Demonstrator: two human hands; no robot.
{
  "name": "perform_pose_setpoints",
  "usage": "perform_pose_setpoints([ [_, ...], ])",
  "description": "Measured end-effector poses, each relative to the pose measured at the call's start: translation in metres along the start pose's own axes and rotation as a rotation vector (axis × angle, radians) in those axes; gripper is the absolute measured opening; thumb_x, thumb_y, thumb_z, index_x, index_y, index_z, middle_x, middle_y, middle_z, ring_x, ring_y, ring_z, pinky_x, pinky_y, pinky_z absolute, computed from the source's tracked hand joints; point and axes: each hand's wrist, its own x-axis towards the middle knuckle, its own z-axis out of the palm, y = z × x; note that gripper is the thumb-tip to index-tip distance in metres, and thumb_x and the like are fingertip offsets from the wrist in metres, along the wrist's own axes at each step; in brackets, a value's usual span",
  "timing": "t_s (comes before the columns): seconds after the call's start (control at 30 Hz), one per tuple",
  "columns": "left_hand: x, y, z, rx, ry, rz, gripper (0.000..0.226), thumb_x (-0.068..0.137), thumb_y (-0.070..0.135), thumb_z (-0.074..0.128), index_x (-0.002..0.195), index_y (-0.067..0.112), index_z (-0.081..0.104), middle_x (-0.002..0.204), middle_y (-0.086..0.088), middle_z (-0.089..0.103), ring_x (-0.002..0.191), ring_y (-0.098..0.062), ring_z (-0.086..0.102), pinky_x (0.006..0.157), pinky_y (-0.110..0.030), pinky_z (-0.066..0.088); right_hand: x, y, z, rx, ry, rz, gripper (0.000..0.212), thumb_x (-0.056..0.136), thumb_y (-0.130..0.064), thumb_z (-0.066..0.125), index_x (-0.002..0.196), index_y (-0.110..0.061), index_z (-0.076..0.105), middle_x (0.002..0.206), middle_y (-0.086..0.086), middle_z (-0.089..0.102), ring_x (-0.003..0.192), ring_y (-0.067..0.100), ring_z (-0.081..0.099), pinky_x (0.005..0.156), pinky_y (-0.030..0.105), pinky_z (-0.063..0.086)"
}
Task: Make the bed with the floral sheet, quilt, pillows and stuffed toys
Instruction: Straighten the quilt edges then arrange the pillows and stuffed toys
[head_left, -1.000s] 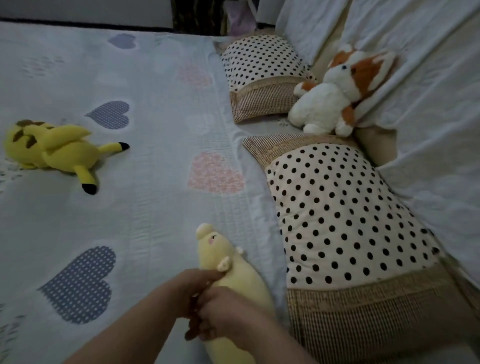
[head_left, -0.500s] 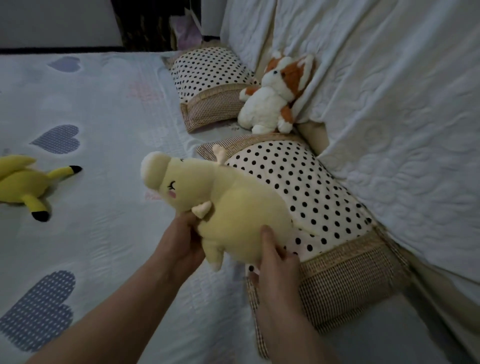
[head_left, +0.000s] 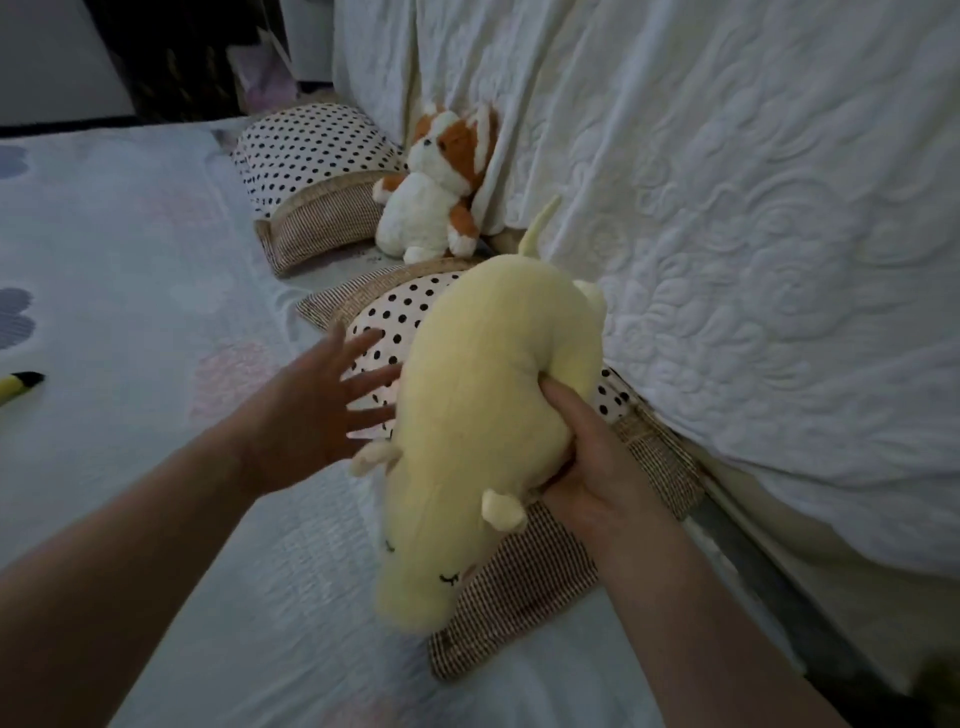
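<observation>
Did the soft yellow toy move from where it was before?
Yes. The yellow toy lay on the quilt left of the near dotted pillow; now the right hand holds it up over that pillow.

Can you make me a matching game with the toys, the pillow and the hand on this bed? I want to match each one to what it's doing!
Things:
1. pale yellow toy
2. orange and white toy
3. left hand
4. far dotted pillow

What it's doing:
A. fingers spread, gripping nothing
B. lies flat, farthest from the hands
C. gripped by the right hand
D. sits leaning on the white quilted cover

Pairs: 1-C, 2-D, 3-A, 4-B
</observation>
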Motion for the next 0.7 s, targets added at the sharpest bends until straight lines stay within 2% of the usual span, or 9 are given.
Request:
perform_pose_setpoints([
  [0.03,0.003,0.001,0.021,0.144,-0.077,-0.013,0.057,0.087,0.065,0.042,0.140,0.045,0.040,0.132,0.005,0.057,0.114,-0.022,0.061,0.085,-0.042,0.055,-0.004,0.001,-0.012,-0.014,-0.011,-0.003,0.053,0.085,-0.034,0.070,0.135,-0.020,0.056,0.125,0.010,0.066,0.115,0.029,0.063,0.090,0.049,0.054],
  [0.07,0.002,0.000,0.034,0.248,-0.113,0.007,0.051,0.085,0.065,0.043,0.133,0.050,0.038,0.124,0.007,0.058,0.104,-0.015,0.066,0.077,-0.035,0.057,-0.004,0.007,-0.015,-0.029,-0.008,-0.004,0.058,0.083,-0.035,0.072,0.136,-0.020,0.054,0.127,0.011,0.065,0.116,0.029,0.063,0.091,0.049,0.053],
  [0.13,0.013,-0.013,0.077,0.313,-0.105,0.001,0.043,0.086,0.054,0.051,0.125,0.056,0.031,0.109,0.012,0.058,0.082,-0.006,0.071,0.062,-0.026,0.058,-0.016,0.011,-0.037,-0.027,0.101,-0.070,0.068,0.076,-0.044,0.076,0.138,-0.028,0.051,0.128,0.006,0.065,0.115,0.028,0.063,0.095,0.052,0.051],
  [0.2,0.029,-0.033,0.100,0.347,-0.131,0.017,0.055,0.085,0.051,0.056,0.132,0.058,0.028,0.115,0.015,0.057,0.091,-0.008,0.069,0.068,-0.027,0.059,-0.033,0.024,-0.057,-0.042,0.302,-0.149,0.077,0.068,-0.059,0.075,0.138,-0.045,0.046,0.132,-0.005,0.062,0.112,0.023,0.064,0.093,0.053,0.053],
  [0.27,0.042,-0.060,0.122,0.435,-0.229,0.008,0.059,0.087,0.051,0.057,0.139,0.053,0.031,0.128,0.013,0.055,0.106,-0.010,0.064,0.083,-0.033,0.058,-0.055,0.038,-0.085,-0.113,0.480,-0.225,0.080,0.063,-0.074,0.069,0.136,-0.057,0.040,0.138,-0.011,0.054,0.113,0.018,0.062,0.091,0.050,0.054],
  [0.37,0.064,-0.107,0.173,0.518,-0.367,-0.018,0.056,0.095,0.042,0.055,0.146,0.044,0.032,0.133,0.014,0.054,0.112,-0.004,0.060,0.091,-0.027,0.054,-0.081,0.052,-0.137,-0.130,0.704,-0.217,0.088,0.056,-0.087,0.062,0.136,-0.061,0.033,0.144,-0.011,0.046,0.114,0.020,0.060,0.089,0.050,0.055],
  [0.43,0.074,-0.132,0.203,0.600,-0.397,0.000,0.054,0.098,0.037,0.052,0.147,0.043,0.030,0.134,0.017,0.053,0.113,-0.001,0.058,0.095,-0.022,0.051,-0.090,0.056,-0.165,-0.013,0.820,-0.125,0.089,0.059,-0.082,0.060,0.139,-0.057,0.030,0.141,-0.005,0.049,0.107,0.025,0.062,0.086,0.052,0.055],
  [0.53,0.104,-0.167,0.242,0.734,-0.441,-0.005,0.059,0.098,0.045,0.049,0.151,0.044,0.023,0.147,0.016,0.040,0.127,-0.008,0.048,0.109,-0.031,0.040,-0.095,0.053,-0.204,0.083,0.958,-0.009,0.081,0.077,-0.073,0.053,0.147,-0.048,0.021,0.141,0.006,0.048,0.102,0.031,0.061,0.085,0.051,0.054],
  [0.7,0.145,-0.210,0.268,0.844,-0.452,-0.050,0.060,0.102,0.034,0.045,0.154,0.036,0.016,0.157,0.009,0.027,0.139,-0.014,0.035,0.115,-0.034,0.031,-0.071,0.061,-0.260,0.058,0.974,-0.009,0.067,0.089,-0.062,0.051,0.148,-0.041,0.026,0.133,0.007,0.052,0.102,0.032,0.062,0.090,0.055,0.053],
])
